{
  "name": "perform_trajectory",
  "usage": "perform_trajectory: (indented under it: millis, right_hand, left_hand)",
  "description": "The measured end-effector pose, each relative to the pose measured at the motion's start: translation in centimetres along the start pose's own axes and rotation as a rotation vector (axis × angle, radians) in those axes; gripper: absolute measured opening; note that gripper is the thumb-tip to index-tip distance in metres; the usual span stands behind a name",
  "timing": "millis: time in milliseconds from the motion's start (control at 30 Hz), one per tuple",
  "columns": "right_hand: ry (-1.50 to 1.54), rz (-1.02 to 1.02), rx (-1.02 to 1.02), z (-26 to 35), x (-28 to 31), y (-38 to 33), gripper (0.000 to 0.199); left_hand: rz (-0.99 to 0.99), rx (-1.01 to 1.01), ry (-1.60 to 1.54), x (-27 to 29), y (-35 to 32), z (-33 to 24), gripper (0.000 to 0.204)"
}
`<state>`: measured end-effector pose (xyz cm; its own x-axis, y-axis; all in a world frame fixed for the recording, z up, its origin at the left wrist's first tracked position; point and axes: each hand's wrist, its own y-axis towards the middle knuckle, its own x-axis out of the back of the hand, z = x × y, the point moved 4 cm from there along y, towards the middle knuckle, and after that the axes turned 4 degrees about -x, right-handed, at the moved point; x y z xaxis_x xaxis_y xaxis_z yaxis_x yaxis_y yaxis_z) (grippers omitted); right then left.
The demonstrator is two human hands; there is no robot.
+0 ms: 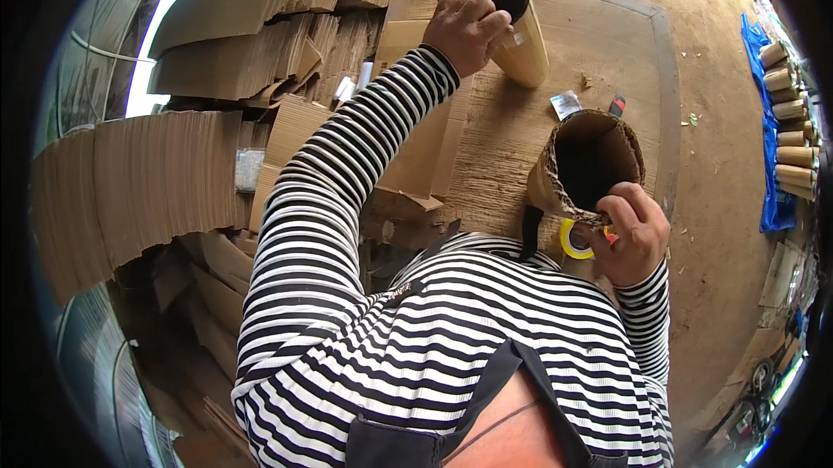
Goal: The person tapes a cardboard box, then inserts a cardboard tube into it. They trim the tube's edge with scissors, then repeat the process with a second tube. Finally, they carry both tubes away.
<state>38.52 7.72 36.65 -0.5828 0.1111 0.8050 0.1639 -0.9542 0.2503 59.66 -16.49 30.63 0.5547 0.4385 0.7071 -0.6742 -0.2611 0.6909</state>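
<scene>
My left hand (469, 32) is closed over the near rim of a tall tan cardboard tube (527, 58), which stands tilted at the far side of the wooden table. Its dark hollow mouth faces up. Nearer to me is a second cardboard tube (545, 175), with a rough corrugated edge. My right hand (636, 229) pinches that tube's near right rim, the fingertips over the edge. A roll of yellow tape (575, 240) sits just below it, partly hidden. Beyond the second tube lie a small pale packet (566, 104) and a red-and-black tool handle (617, 105).
Large stacks of flat cardboard (147, 182) fill the left side. An opened cardboard piece (416, 151) lies on the table (599, 34). On the ground at the right, several tubes (791, 110) rest along a blue sheet (768, 147).
</scene>
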Motion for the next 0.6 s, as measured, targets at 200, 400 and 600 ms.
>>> perform_trajectory:
  millis: [200,400,600]
  right_hand:
    - [-0.008,-0.055,0.006,-0.2,0.0,0.5,0.036]
    - [0.009,-0.076,0.004,-0.4,-0.1,-0.2,0.038]
    - [0.006,-0.140,-0.028,-1.6,0.5,-1.6,0.038]
  left_hand:
    - [-0.048,-0.026,-0.082,-1.3,2.3,1.5,0.025]
    - [0.067,-0.053,-0.055,-4.0,4.0,1.3,0.040]
    - [-0.124,0.019,-0.064,0.7,4.2,-1.0,0.036]
